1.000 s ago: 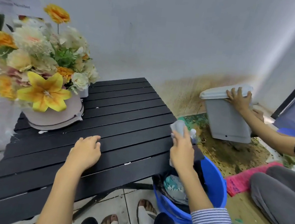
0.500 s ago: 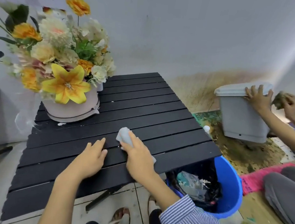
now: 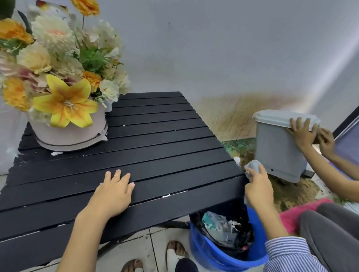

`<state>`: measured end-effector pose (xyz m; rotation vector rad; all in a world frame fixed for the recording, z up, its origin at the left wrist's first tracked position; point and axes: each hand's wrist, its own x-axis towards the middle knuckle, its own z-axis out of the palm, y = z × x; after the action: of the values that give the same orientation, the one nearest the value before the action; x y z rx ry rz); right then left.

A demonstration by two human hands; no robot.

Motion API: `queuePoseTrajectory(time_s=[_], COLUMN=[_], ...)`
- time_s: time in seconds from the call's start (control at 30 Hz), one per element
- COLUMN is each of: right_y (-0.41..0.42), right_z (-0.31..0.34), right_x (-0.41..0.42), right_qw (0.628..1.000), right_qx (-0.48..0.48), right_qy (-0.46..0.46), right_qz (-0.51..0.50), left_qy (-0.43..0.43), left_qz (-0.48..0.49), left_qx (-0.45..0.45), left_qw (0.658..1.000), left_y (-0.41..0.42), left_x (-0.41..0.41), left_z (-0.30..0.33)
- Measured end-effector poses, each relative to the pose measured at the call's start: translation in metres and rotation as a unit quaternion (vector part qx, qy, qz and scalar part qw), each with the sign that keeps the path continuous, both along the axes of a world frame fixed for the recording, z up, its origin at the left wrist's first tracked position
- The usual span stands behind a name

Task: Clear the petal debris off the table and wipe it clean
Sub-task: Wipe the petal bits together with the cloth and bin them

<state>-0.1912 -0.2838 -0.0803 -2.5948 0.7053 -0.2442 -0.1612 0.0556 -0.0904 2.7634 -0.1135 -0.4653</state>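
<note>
Pale grey cloth (image 3: 253,165) was bunched in the right hand (image 3: 257,187), which gripped it right at the table's right edge, above the blue bucket (image 3: 216,255). Left hand (image 3: 113,192) lay flat, fingers spread, on the black slatted table (image 3: 162,138). A few white petal bits (image 3: 165,195) sat between slats, another by the flower pot (image 3: 66,136), I think.

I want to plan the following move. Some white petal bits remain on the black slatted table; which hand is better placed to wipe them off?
Right. The right hand grips the grey wiping cloth at the black slatted table edge; the left hand lies flat and empty.
</note>
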Motion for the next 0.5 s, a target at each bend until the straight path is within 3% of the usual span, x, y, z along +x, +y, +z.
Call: queuePoseTrajectory(time_s=[0.17,0.3,0.5], right_y=[0.125,0.247,0.284], right_z=[0.003,-0.031,-0.043], right_x=[0.022,0.03,0.097], right_qw=[0.96,0.876,0.892], right_qx=[0.0,0.003,-0.044], right_qy=[-0.109,-0.055,-0.02], right_qz=[0.259,0.479,0.449], left_qy=[-0.026,-0.051,-0.086], left_qz=[0.049,0.14,0.163], left_qx=[-0.014,-0.05,-0.085], left_qw=[0.998,0.988,0.979], left_y=[0.007,0.036,0.042], left_x=[0.006,0.004,0.02], left_z=[0.013,0.013,0.004])
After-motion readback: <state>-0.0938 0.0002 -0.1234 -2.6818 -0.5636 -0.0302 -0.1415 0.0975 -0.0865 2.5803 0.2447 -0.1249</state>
